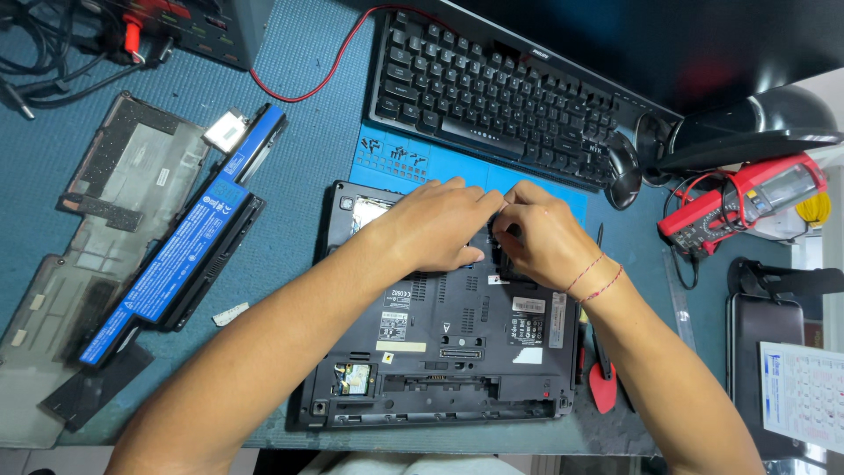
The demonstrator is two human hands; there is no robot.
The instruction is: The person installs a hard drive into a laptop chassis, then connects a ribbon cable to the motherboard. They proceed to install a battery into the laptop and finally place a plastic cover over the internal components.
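Note:
A black laptop (457, 343) lies upside down on the blue mat, its bottom cover off and its battery bay open at the near edge. My left hand (435, 224) rests palm down on the laptop's far part, fingers pressed on something small and dark. My right hand (541, 237) meets it there, fingertips pinching the same spot. What they grip is hidden by the fingers. A red thread bracelet is on my right wrist.
A long battery (176, 255) with a blue label and a grey bottom cover panel (105, 202) lie to the left. A black keyboard (501, 97) sits beyond the laptop. A red multimeter (747, 198), a red-handled screwdriver (602, 378) and a black mouse (624, 167) are to the right.

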